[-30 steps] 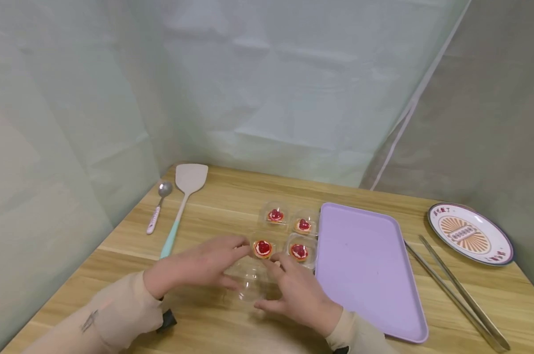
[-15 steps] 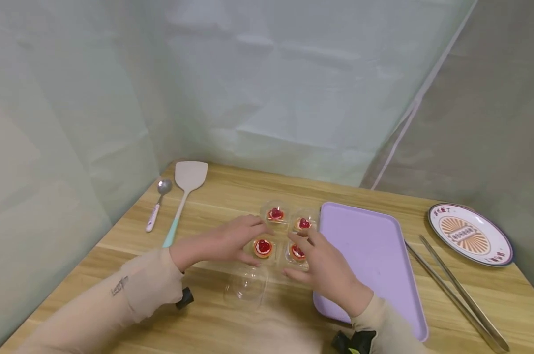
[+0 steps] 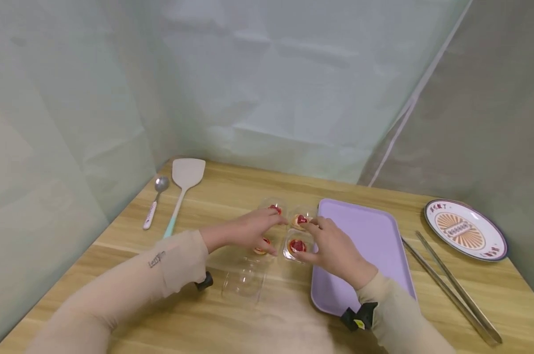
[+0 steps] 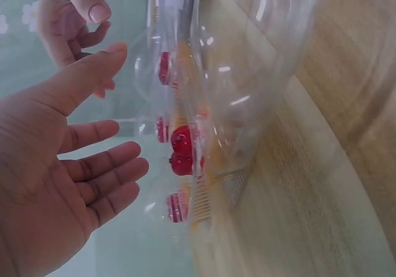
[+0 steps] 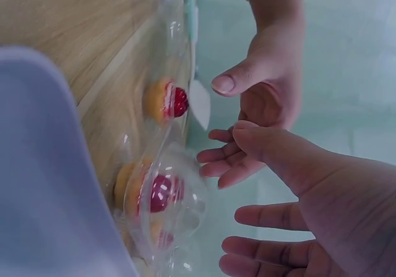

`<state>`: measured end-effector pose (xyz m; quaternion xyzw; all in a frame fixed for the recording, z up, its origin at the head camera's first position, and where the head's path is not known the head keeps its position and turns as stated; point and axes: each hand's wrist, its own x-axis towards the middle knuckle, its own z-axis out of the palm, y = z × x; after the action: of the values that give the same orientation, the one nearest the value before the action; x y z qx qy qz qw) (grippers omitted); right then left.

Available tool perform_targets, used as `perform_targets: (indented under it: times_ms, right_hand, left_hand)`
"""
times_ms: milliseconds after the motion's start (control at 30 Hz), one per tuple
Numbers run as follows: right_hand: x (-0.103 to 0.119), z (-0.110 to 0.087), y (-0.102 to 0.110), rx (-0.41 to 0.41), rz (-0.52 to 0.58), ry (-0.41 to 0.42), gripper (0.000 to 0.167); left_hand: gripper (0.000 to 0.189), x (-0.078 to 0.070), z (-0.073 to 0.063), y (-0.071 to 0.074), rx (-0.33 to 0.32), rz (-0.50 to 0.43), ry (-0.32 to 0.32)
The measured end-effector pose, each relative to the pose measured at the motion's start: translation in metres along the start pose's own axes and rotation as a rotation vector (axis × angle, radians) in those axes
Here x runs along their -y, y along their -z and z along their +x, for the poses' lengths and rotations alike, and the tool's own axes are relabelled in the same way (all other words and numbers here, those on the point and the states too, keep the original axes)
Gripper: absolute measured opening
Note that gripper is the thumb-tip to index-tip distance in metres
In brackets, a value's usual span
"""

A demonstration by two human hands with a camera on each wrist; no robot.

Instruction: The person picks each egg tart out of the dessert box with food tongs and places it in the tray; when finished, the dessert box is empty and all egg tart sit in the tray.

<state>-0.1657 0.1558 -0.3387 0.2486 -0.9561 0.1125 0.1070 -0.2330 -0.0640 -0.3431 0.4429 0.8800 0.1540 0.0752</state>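
Several small red-topped tarts sit in a clear plastic box with domed cups. My left hand is over the left side, partly covering the back-left tart and front-left tart. Beside the back-right tart and front-right tart, my right hand reaches in from the right. Its fingertips overlap these tarts in the head view. Fingers of both hands are spread and relaxed, holding nothing. An unfolded clear domed lid lies toward me, with the front-left tart uncovered; it looms large in the left wrist view.
A purple tray adjoins the box on the right, under my right forearm. Metal tongs and a patterned plate lie farther right. To the left are a spatula and a spoon. Cloth hangs behind the wooden table.
Both hands have moved forward from around the unfolded lid to above the tarts. The left hand has also shifted right, and so has the right hand. Lid and tarts stay put.
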Motion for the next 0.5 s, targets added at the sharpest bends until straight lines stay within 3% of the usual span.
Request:
perform_targets:
  times_ms: [233,500]
  right_hand:
    - [-0.005,0.005,-0.002,0.031,-0.023,0.015,0.065]
    - [-0.007,0.007,-0.009,0.121,-0.034,-0.012,0.070]
  left_hand:
    - [0.077,0.005,0.012,-0.003,0.048,0.016,0.033]
    - [0.081,0.006,0.018,-0.014,0.087,0.020,0.080]
